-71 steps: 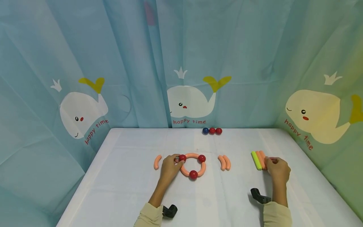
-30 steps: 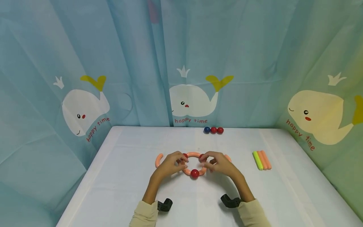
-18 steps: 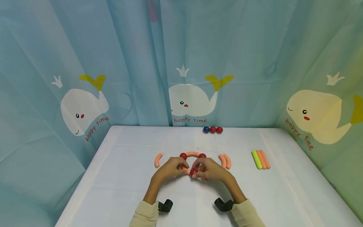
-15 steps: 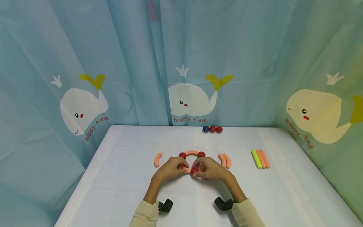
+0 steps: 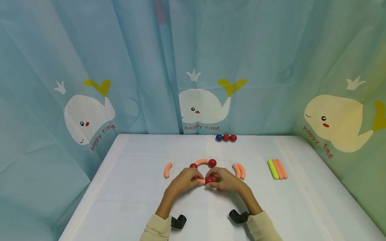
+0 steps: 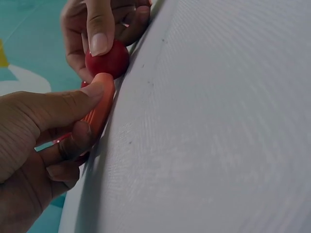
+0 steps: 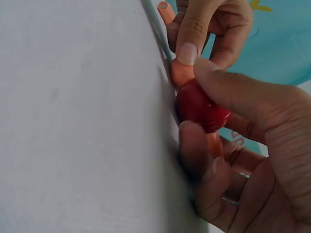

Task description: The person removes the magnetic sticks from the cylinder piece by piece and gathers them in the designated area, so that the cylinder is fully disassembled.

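Observation:
My left hand (image 5: 185, 178) pinches a curved orange rod (image 6: 102, 107) between thumb and fingers, at the near left of a ring of rods and balls. Against the end of that rod sits a red ball (image 7: 201, 107), which my right hand (image 5: 225, 179) grips with thumb and fingers. Another orange rod (image 7: 214, 143) shows at the ball's other side, mostly covered by my right fingers. At the ring's far side a curved orange rod (image 5: 202, 162) lies between a left red ball (image 5: 193, 166), partly covered by my left hand, and a right red ball (image 5: 212, 163).
One curved rod (image 5: 168, 170) lies left of the ring, and two curved rods (image 5: 239, 171) lie right of it. Farther right are a yellow-green stick (image 5: 272, 169) and two orange sticks (image 5: 279, 169). A blue ball (image 5: 218, 138) and two red balls (image 5: 230, 138) line the back edge.
My right hand has come from the straight sticks to the ring's near ball and grips it. My left hand has moved from the left ball to the near-left rod. The ring has shifted slightly.

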A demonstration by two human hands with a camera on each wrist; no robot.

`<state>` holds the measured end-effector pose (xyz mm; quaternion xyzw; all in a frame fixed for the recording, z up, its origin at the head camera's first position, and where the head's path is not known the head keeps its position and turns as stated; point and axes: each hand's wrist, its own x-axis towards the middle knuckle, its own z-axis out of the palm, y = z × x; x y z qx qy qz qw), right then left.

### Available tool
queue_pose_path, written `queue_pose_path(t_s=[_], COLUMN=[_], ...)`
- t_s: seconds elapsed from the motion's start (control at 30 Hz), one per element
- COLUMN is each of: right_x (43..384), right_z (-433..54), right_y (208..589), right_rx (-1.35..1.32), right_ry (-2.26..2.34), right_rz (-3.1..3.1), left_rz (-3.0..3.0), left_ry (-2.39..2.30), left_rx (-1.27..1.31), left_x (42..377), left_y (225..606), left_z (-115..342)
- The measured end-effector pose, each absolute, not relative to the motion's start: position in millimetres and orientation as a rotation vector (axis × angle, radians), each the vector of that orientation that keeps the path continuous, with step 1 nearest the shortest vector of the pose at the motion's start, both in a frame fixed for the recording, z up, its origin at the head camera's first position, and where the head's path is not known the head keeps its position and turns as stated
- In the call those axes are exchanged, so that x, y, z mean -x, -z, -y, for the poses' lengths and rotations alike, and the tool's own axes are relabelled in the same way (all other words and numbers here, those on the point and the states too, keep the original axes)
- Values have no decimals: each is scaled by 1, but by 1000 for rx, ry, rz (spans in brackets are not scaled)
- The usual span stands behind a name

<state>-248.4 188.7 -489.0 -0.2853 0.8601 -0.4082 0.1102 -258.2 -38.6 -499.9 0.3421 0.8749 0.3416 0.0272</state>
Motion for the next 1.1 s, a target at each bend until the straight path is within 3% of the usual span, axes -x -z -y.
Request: queue_pose_path(t_s=[0.9,1.1], right_x=[254,255], right_z=[-195,-197], right_y=[497,498], right_rx=[778,822], right_ry=[1239,1223], right_rz=[-2492,-2498], left_rz=[-2813,-2779], left_ry=[-906,-895], left_rx=[-994,-1082], left_x=[257,258], left_y=[495,494], left_z=[38,43])
